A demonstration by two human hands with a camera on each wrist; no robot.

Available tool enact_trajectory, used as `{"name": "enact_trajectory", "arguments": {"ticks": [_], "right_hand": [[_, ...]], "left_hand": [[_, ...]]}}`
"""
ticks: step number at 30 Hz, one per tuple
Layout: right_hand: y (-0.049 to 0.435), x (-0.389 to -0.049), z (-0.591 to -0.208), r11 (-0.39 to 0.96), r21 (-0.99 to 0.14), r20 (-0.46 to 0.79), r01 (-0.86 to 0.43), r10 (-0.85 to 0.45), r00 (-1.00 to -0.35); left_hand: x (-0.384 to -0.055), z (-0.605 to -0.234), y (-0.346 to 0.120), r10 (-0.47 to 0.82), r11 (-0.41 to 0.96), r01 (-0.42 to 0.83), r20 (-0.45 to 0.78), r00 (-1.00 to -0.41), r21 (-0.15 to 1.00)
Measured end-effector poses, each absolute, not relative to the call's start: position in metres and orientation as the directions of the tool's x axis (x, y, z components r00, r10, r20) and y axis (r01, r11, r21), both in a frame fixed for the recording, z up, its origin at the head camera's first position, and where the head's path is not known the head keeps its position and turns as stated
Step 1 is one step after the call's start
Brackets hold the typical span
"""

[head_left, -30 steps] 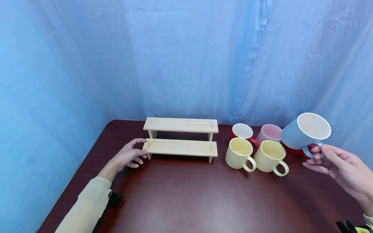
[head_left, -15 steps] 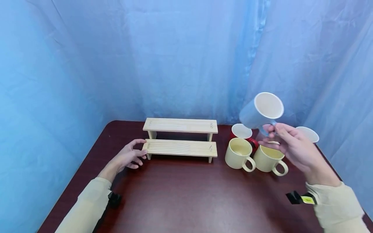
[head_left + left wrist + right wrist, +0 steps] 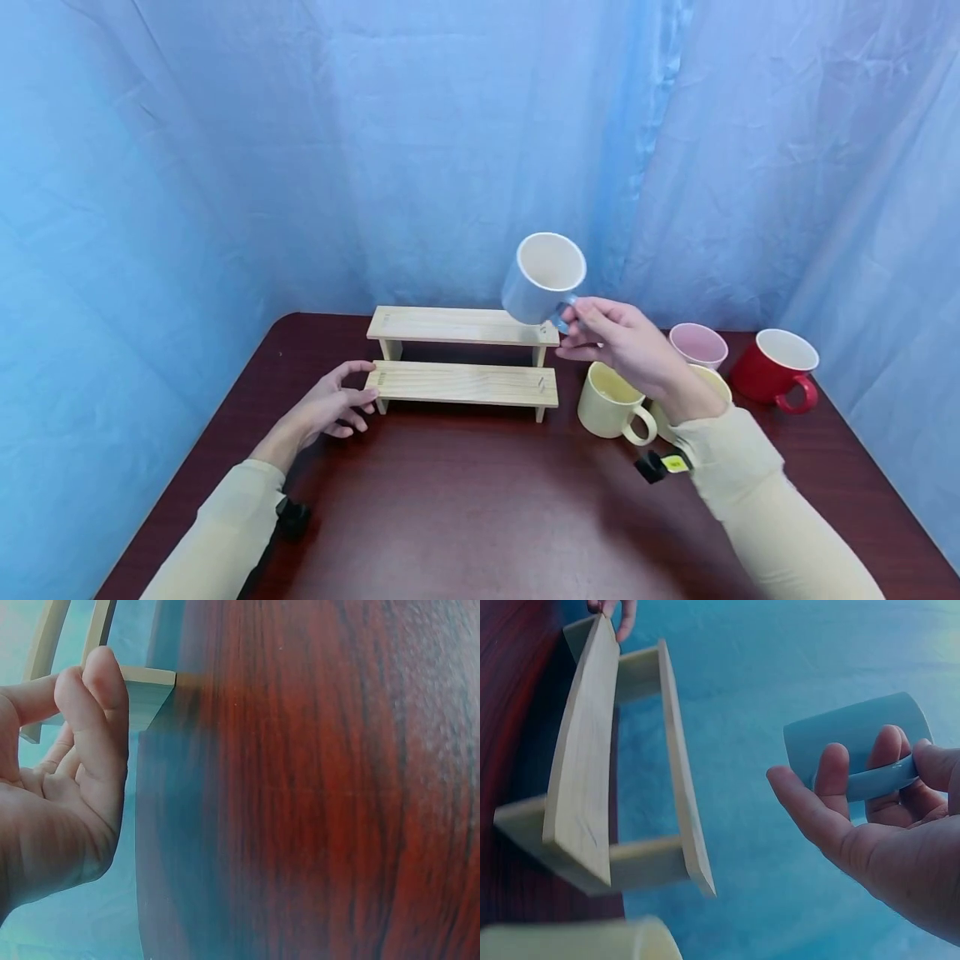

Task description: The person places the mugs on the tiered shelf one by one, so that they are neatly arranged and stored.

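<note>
My right hand (image 3: 611, 337) pinches the handle of a light blue mug (image 3: 536, 287) with a white inside. The mug is tilted, its mouth up and toward me, in the air over the right end of a two-step wooden shelf (image 3: 461, 383). In the right wrist view, fingers curl round the handle of that mug (image 3: 855, 739). My left hand (image 3: 326, 404) holds the left end of the lower step, thumb at the front corner and index finger at the back one. The left wrist view shows the left hand (image 3: 82, 765) partly hiding the shelf.
Right of the shelf stand a cream mug (image 3: 611, 402), a second cream mug (image 3: 716, 383) partly behind my right wrist, a pink mug (image 3: 699, 343) and a red mug (image 3: 772, 367). Blue curtains (image 3: 465, 150) hang behind the dark wooden table (image 3: 465, 500).
My right hand has carried the light blue mug leftward from above the right-hand mugs to over the shelf's right end, uncovering the red mug at right. The left hand stays on the shelf.
</note>
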State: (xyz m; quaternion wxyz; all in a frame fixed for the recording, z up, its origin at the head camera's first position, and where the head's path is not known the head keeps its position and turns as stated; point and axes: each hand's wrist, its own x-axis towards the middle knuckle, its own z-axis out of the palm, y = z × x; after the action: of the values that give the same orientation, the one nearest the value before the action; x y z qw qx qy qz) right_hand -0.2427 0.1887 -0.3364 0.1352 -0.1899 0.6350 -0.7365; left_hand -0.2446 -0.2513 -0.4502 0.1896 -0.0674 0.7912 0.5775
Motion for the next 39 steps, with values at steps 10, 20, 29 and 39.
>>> {"name": "enact_trajectory", "arguments": {"ticks": [10, 20, 29, 39], "right_hand": [[0.112, -0.27, -0.346, -0.146, -0.987, 0.013, 0.066, -0.485, -0.875], [0.042, -0.286, -0.351, -0.107, -0.982, -0.073, 0.152, -0.53, -0.845], [0.004, -0.291, -0.355, -0.09, -0.979, -0.104, 0.182, -0.545, -0.832], [-0.006, -0.292, -0.365, -0.067, -0.983, -0.112, 0.17, -0.509, -0.854]], "left_hand": [[-0.239, -0.448, -0.253, 0.168, 0.294, -0.333, -0.391, -0.905, 0.896], [-0.236, -0.447, -0.254, 0.19, 0.301, -0.31, -0.375, -0.907, 0.902], [-0.233, -0.447, -0.253, 0.197, 0.285, -0.328, -0.39, -0.899, 0.901], [-0.233, -0.448, -0.251, 0.223, 0.29, -0.31, -0.379, -0.898, 0.905]]}}
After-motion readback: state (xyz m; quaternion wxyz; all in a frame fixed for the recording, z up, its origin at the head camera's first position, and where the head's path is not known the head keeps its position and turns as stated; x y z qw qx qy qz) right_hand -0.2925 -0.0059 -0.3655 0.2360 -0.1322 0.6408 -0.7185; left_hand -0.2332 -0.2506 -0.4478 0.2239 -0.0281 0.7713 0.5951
